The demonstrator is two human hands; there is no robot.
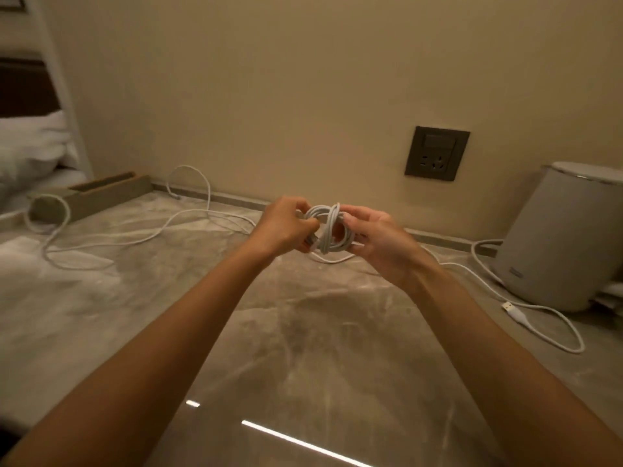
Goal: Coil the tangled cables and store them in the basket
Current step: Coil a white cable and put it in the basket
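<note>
Both hands hold 1 coiled cable (328,229) above the counter (320,332), not far from the back wall. The left hand (285,227) has its fingers curled round the left end of the bundle. The right hand (377,241) grips the right end between thumb and fingers, with the palm turned toward the camera. The bundle lies with its long axis from left to right, and some turns cross its middle, so I judge this coil nearly finished. The low open box (111,192), which I take for the basket, stands well apart at the far left by the wall, so the left hand is nearer to it. A left loose cable (135,239) and a right loose cable (539,308) lie uncoiled on the counter.
</note>
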